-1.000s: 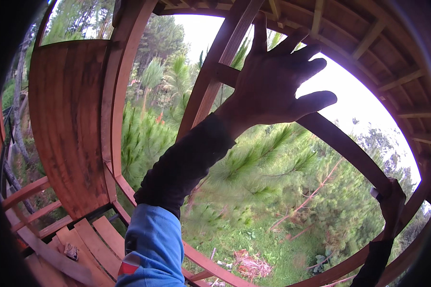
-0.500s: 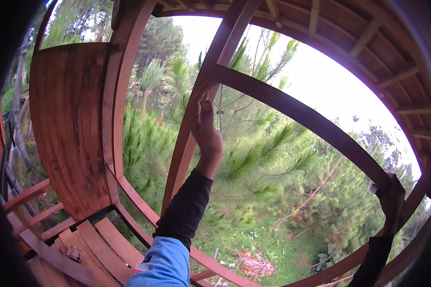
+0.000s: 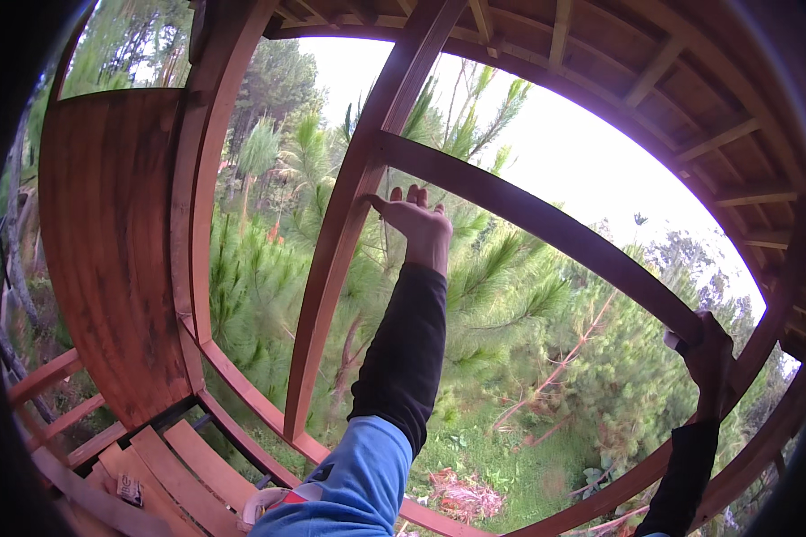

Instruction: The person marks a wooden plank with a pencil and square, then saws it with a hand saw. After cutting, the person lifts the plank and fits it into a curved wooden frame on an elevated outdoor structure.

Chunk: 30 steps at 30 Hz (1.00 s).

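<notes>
Since a moment ago the left hand (image 3: pixel 418 224), fingers loosely apart, has lowered from a spread reach to just below the horizontal wooden rail (image 3: pixel 546 224), while the right hand (image 3: pixel 709 353) grips that rail's far end
</notes>
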Tool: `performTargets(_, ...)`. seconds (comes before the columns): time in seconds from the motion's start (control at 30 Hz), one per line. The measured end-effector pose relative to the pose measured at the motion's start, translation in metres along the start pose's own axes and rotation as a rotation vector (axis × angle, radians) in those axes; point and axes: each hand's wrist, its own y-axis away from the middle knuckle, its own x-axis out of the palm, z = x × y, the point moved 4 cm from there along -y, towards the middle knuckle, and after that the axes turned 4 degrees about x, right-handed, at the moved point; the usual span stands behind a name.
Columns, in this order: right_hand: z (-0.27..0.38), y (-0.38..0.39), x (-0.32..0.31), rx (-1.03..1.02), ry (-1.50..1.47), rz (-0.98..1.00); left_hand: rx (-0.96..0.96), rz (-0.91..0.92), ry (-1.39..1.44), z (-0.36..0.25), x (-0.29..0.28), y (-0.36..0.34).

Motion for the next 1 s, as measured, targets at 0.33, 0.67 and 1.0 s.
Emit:
performTargets(0.33, -0.011, 0.000, -0.008, -0.005, 0.078, -0.054, 0.030, 0.465, -0.195, 0.007, 0.033, 0.027)
performTargets(0.67, -0.015, -0.002, 0.002, -0.025, 0.057, -0.113, -0.043, 0.722, -0.048, 0.002, 0.058, 0.014)
performTargets(1.0, 0.004, -0.004, -0.011, 0.023, 0.136, -0.034, -0.034, 0.710, -0.153, 0.007, 0.057, 0.007)
